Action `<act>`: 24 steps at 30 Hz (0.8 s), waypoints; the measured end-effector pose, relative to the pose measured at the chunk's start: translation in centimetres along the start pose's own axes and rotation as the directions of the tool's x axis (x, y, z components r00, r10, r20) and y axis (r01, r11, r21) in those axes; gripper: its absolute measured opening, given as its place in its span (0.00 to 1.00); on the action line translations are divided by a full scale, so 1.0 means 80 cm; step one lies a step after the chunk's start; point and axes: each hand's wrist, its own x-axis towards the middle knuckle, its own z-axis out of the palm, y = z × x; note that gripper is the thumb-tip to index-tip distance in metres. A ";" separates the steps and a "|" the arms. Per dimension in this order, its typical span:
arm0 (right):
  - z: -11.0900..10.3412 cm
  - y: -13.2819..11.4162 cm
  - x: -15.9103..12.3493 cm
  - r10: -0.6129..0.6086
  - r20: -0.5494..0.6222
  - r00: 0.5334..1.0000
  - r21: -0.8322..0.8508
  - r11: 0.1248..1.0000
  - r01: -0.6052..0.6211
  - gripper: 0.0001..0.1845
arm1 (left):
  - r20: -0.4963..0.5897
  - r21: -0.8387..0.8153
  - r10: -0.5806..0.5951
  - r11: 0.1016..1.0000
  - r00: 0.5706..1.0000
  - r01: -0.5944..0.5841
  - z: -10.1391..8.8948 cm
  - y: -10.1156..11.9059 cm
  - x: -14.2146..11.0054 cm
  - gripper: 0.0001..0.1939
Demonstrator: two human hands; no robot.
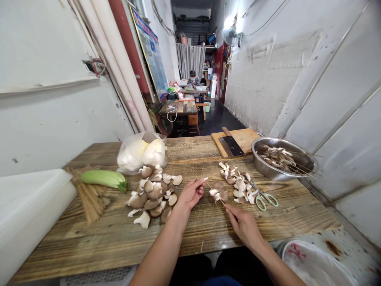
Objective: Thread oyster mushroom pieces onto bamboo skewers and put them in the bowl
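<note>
My right hand pinches the lower end of a thin wooden skewer. Several pieces of oyster mushroom are threaded on that skewer. Close to its upper tip, my left hand holds a small piece of mushroom between thumb and fingers. A pile of loose oyster mushrooms lies left of my left hand. To the right of the skewer is a smaller heap of mushroom pieces, with green-handled scissors beside it.
A steel bowl with skewered mushrooms stands at the right. Behind are a cutting board and cleaver. At left lie a bagged cabbage, a green gourd, bare skewers and a white container. A lined bin stands below right.
</note>
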 end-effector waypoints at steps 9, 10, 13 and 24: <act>0.006 -0.003 0.012 0.015 -0.019 1.000 0.023 1.000 -0.014 0.18 | 0.007 0.096 -0.024 0.995 1.000 0.023 0.011 -0.011 -0.008 0.10; 0.007 -0.004 0.015 0.015 -0.023 1.000 0.031 0.999 -0.015 0.18 | 0.006 0.109 -0.022 0.994 1.000 0.021 0.012 -0.013 -0.009 0.11; 0.007 -0.004 0.021 0.009 -0.036 0.999 0.052 0.999 -0.007 0.18 | -0.025 0.162 0.036 0.986 0.999 -0.031 0.013 -0.014 -0.012 0.12; 0.006 0.011 0.018 0.000 -0.111 0.994 0.045 0.999 0.005 0.16 | 0.053 0.233 0.133 0.962 0.990 -0.141 0.022 -0.014 -0.020 0.17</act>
